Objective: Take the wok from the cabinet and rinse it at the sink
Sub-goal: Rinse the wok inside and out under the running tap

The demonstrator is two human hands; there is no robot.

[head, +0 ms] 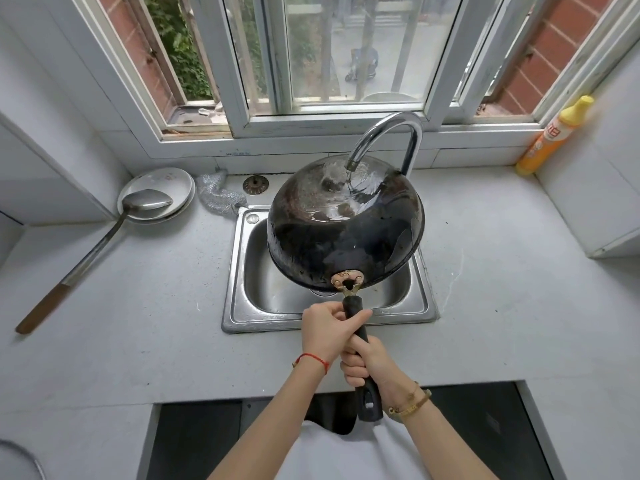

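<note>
The black wok (343, 230) hangs upside down over the steel sink (242, 299), its rounded underside facing me. Water runs from the chrome faucet (384, 133) onto the top of that underside and spreads across it. Both hands grip the wok's black handle (360, 327) above the sink's front rim. My left hand (323, 329) holds the handle near the wok. My right hand (367, 363) holds it lower, closer to my body. The handle's end sticks out below my right wrist.
White plates (162, 181) with a long metal ladle (104, 237) lie at the left. A steel scrubber (218, 195) and a drain strainer (255, 184) sit behind the sink. An orange dish-soap bottle (550, 140) leans at the right corner. Open cabinet space (194, 441) lies below the counter.
</note>
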